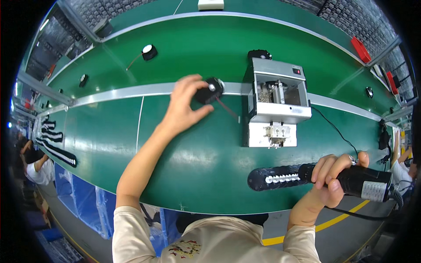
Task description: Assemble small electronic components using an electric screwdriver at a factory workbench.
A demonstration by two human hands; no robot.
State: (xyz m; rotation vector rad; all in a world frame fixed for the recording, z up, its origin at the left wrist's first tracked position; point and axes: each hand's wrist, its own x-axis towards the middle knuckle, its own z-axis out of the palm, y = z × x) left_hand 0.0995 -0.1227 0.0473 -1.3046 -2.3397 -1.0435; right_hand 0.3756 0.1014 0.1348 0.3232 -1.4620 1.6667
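Presently, your right hand (328,173) is gripping the tool (356,179), whose nose (306,172) is overlapping the strip (258,179) on the bench (197,160). Your left hand (180,104) is curving its fingers (192,83) about the black part (212,90), but whether they are gripping, I cannot judge. This part is appearing left of the machine (280,109).

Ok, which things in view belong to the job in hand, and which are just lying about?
Likely in the job:
black corded tool, held in the right hand
black wired part, at the left hand's fingers
black rounded strip, by the tool's tip
silver machine

Apparently lying about:
white-topped round part, far left
red bin
white box
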